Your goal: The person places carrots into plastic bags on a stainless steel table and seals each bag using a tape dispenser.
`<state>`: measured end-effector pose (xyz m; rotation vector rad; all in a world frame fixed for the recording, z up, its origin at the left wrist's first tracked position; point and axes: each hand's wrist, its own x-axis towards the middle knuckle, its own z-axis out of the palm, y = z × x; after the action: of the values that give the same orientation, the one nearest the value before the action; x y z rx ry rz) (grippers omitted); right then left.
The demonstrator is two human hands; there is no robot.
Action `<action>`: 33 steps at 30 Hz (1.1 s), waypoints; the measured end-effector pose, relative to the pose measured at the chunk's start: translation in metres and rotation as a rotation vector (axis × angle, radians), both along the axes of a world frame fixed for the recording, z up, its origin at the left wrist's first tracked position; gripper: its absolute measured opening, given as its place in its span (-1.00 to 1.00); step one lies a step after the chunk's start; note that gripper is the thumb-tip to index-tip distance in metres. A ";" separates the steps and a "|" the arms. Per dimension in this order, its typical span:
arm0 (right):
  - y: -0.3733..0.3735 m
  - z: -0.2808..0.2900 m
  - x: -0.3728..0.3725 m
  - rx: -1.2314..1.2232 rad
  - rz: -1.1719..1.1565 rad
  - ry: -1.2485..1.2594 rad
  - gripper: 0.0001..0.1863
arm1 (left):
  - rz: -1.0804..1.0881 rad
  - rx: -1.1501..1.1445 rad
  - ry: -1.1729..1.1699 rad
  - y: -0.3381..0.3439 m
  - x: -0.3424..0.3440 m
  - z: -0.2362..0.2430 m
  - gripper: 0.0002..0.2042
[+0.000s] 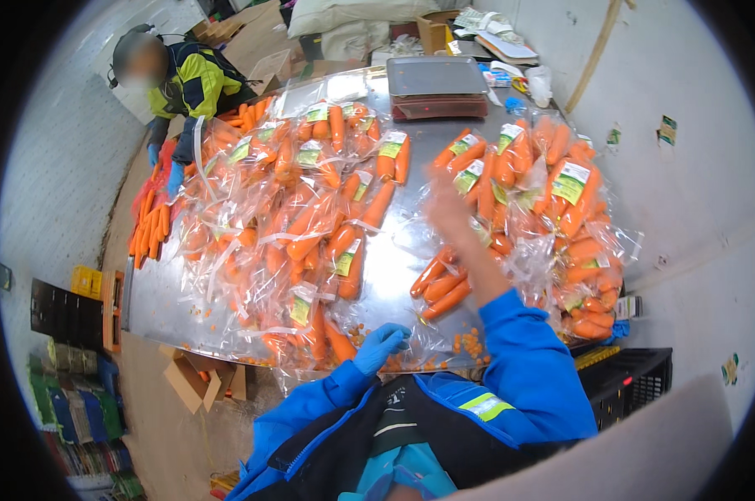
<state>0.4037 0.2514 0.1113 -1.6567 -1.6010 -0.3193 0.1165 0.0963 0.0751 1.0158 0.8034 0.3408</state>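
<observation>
My left hand (383, 346), in a blue glove, is at the near edge of the metal table. Its fingers are closed at the clear plastic end of a bag of carrots (441, 285), which lies on the tabletop. My bare right hand (449, 204) is stretched forward over the table and smeared by motion, so its fingers cannot be made out. It is next to the right-hand pile of bagged carrots (571, 185), many with green and white labels. A larger heap of bagged carrots (302, 221) covers the table's left and middle.
A metal platform scale (438, 79) stands at the table's far side. At the far left a person (195, 83) in a yellow and dark jacket handles a red net sack (154, 190) beside loose carrots (150, 227). Black crates (636, 380) stand at the right, a cardboard box (195, 380) below left.
</observation>
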 end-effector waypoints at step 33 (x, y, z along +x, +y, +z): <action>-0.193 -0.045 -0.197 -0.068 1.345 3.148 -0.46 | -0.240 -1.051 -0.604 -0.045 -0.045 -0.032 -0.52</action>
<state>0.2072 0.0582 0.0663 0.5087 0.4561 1.8408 0.0714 0.0508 0.0435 -0.0109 0.2135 -0.0194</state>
